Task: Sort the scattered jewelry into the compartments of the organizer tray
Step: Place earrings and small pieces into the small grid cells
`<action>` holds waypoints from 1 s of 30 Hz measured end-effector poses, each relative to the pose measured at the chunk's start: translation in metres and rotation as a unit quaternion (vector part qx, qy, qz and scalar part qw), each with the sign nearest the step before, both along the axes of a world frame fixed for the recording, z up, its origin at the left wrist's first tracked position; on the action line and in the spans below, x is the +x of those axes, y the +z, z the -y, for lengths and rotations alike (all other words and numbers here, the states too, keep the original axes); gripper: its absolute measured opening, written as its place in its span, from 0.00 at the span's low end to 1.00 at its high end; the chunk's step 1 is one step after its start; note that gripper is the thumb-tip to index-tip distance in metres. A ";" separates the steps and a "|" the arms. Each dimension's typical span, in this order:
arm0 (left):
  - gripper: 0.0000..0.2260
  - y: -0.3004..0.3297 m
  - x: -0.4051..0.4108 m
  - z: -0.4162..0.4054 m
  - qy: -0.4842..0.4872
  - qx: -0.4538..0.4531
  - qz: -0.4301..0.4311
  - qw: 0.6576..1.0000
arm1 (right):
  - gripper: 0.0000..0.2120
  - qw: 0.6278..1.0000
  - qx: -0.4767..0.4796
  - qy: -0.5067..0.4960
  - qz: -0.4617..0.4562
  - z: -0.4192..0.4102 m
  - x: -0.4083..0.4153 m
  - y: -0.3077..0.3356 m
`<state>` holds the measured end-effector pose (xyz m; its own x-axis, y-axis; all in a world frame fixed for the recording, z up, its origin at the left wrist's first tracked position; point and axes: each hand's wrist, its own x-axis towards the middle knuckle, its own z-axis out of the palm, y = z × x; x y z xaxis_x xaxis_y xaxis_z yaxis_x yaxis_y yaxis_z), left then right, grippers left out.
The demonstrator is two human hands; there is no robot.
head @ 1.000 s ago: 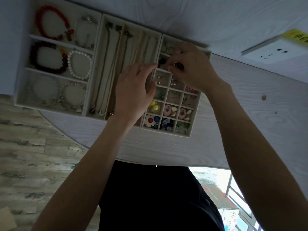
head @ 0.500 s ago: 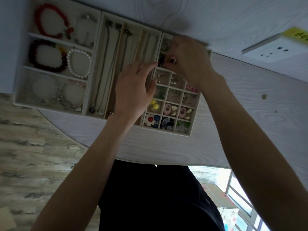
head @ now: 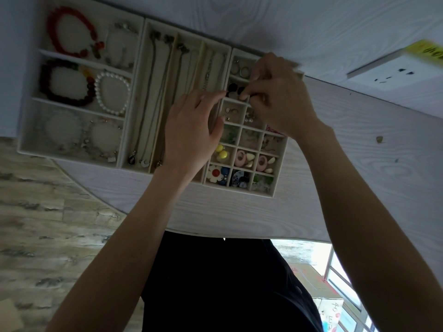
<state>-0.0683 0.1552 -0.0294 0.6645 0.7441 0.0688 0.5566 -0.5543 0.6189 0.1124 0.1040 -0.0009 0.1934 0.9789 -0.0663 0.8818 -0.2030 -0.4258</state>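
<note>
Pinching: right hand (head: pixel 280 99), fingers curled together on small black round jewelry piece (head: pixel 240 91), over the second-row compartment of cream fabric organizer tray (head: pixel 130 137).
Left hand (head: pixel 191 130): fingers loosely spread, holding nothing, resting on tray's necklace section.
Tray axis: long side runs left-right.
Hidden: piece's orientation unreadable; compartments beneath hands.

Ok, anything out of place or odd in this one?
Nothing stands out. The bracelets, necklaces and earrings all lie inside tray compartments, none spilled on the table. Both hands work at a dark piece in the rear compartments.
</note>
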 end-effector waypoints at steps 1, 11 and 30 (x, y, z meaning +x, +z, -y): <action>0.16 0.000 0.000 0.000 0.000 0.001 0.001 1.000 | 0.15 1.000 -0.001 0.002 0.003 0.001 -0.001 0.000; 0.16 -0.002 0.000 0.000 0.000 -0.003 -0.001 1.000 | 0.09 0.998 0.041 -0.018 0.043 0.007 -0.003 0.000; 0.15 0.000 0.000 0.000 0.001 -0.002 -0.001 1.000 | 0.12 0.997 -0.007 -0.033 0.074 0.012 -0.019 -0.011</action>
